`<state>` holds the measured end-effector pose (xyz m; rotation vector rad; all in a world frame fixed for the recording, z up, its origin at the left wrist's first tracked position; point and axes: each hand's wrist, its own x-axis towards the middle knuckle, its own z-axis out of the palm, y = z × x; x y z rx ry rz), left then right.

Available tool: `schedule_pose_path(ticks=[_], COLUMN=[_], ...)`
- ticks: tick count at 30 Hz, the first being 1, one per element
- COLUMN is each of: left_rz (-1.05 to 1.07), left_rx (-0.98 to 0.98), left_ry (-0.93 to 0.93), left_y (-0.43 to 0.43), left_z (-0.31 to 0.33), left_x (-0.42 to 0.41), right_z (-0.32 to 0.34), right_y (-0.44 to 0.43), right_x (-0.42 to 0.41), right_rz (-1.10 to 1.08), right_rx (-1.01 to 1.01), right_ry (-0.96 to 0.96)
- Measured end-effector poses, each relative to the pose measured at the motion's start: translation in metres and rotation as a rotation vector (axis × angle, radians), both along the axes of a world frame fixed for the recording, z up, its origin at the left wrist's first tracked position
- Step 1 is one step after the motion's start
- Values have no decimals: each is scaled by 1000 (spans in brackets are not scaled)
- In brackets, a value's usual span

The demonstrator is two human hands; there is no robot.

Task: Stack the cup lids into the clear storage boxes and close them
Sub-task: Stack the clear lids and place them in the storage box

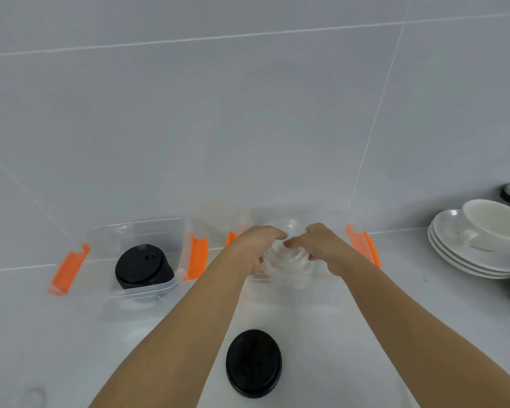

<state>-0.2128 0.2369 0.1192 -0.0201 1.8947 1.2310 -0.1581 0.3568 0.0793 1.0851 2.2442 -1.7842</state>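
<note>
White counter [71,334], grey tiled wall [218,113] behind. Centre frame: left hand [258,245] & right hand [324,245] curl fingers round clear lids [289,260] in open box [333,219]. Left box [159,228] holds black lids [142,265]. Loose black lid [253,363] bottom centre, btwn forearms. Saucers [465,257] w/ cup [495,222] far right.

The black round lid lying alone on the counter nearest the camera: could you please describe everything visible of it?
The black round plastic cup lid lies flat on the pale grey countertop, nearest the camera. It looks like smooth, slightly glossy plastic, with a raised rim and faint moulded relief on top; its side wall shows along the lower edge. Only the countertop touches it. Whether it is one lid or several nested cannot be told.
</note>
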Motion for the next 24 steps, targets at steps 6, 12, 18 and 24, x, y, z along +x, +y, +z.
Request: schedule_pose_path(ticks=[6, 12, 18, 24], left_rz=[-20, -29, 54, 96], left_rx=[-34, -65, 25, 12], left_ry=[25, 51, -57, -138], left_y=[3, 7, 10, 13], left_z=[0, -5, -6, -17], left_x=[0, 0, -3, -8], right_z=[-8, -9, -9, -10], right_y=[0, 4, 8, 7], right_x=[-2, -2, 1, 0], right_rz=[-4, -53, -86, -66], right_rx=[17, -27, -70, -128], right_ry=[-9, -8, -60, -62])
